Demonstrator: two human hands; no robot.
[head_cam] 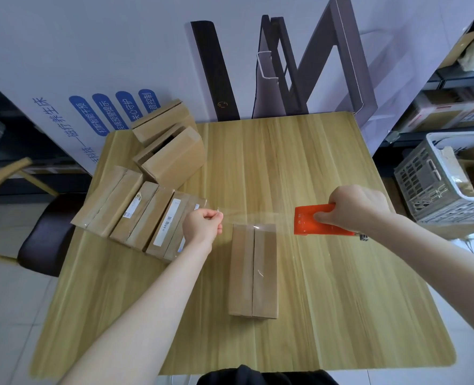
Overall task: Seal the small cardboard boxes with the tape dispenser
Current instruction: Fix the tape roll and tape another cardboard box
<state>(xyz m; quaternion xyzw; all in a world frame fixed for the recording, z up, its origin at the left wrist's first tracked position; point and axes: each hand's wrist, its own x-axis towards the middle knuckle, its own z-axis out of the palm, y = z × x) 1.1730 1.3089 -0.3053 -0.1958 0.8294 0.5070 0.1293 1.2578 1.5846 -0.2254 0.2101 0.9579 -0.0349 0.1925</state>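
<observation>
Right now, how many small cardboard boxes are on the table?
6. The centre box lies in front of the person; three row boxes lean overlapping at the table's left; two back boxes sit behind them. The overlap may hide more.

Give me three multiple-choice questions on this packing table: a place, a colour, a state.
1. Where is the grey crate? A) off the right edge of the table B) on the table C) under the table
2. The tape dispenser is: A) blue B) orange C) black
3. The tape is: A) stretched from the left hand to the dispenser B) crumpled on the table C) fully wound

1 A: it stands past the right edge.
2 B: the body in the right hand is orange.
3 A: the left hand pinches its end.
</observation>
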